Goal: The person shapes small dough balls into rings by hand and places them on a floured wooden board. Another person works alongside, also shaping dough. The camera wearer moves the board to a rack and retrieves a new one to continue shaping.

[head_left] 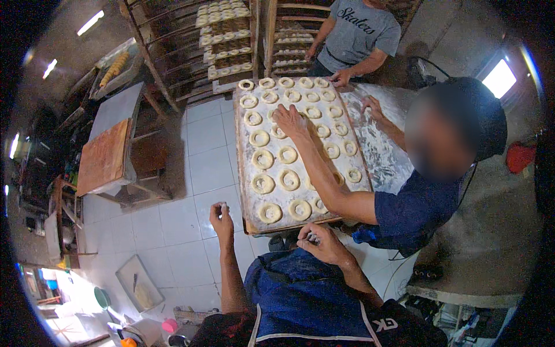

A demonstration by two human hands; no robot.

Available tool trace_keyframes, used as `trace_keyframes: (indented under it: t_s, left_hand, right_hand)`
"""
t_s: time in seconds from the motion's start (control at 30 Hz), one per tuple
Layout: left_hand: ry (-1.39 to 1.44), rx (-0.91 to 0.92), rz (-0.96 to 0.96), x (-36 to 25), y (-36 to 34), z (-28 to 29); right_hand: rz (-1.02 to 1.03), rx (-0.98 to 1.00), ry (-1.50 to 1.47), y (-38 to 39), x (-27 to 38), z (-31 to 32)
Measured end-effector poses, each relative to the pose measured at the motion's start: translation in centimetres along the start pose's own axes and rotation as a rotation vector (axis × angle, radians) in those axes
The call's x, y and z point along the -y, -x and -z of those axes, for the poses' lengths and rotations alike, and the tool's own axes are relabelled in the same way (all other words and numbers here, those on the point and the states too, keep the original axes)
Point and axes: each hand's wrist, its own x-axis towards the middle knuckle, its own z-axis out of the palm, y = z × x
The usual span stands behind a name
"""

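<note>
Both my hands are raised by the near edge of a floured board (247, 199) carrying several rows of raw dough rings (269, 213). My left hand (221, 220) hangs over the floor, left of the board's near corner. Its fingers are bent together with nothing visible in them. Close to the front edge, my right hand (325, 244) has loosely curled, floury fingers with gaps between them, and I see no object in it. A co-worker's hand (289, 122) reaches across from the right and touches a ring mid-board, partly hiding the dough there.
A floured table (384, 153) lies right of the board, beside the co-worker in dark blue (413, 211). Another person in grey (364, 34) stands at the far side. Racks with trays of rings (228, 37) stand behind. A wooden table (107, 153) is at left; a tray (140, 283) lies on the floor.
</note>
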Motion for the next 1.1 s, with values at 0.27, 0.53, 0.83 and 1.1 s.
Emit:
trace_keyframes:
  t_s: [0.27,0.53,0.83,1.1]
  left_hand:
    - [-0.041,0.136,0.141,-0.7,6.3,1.4]
    - [-0.052,0.140,0.034,-3.5,4.3,0.4]
    - [-0.082,0.125,0.038,-2.3,3.9,1.9]
    - [-0.098,0.120,-0.033,-0.7,7.7,3.1]
  right_hand:
    - [0.001,-0.060,0.035,1.9,-0.9,0.6]
    - [-0.042,-0.069,0.016,2.6,-0.6,0.6]
    - [-0.114,-0.119,-0.008,3.5,-2.6,0.5]
    - [-0.251,-0.375,0.013,7.0,-11.5,5.3]
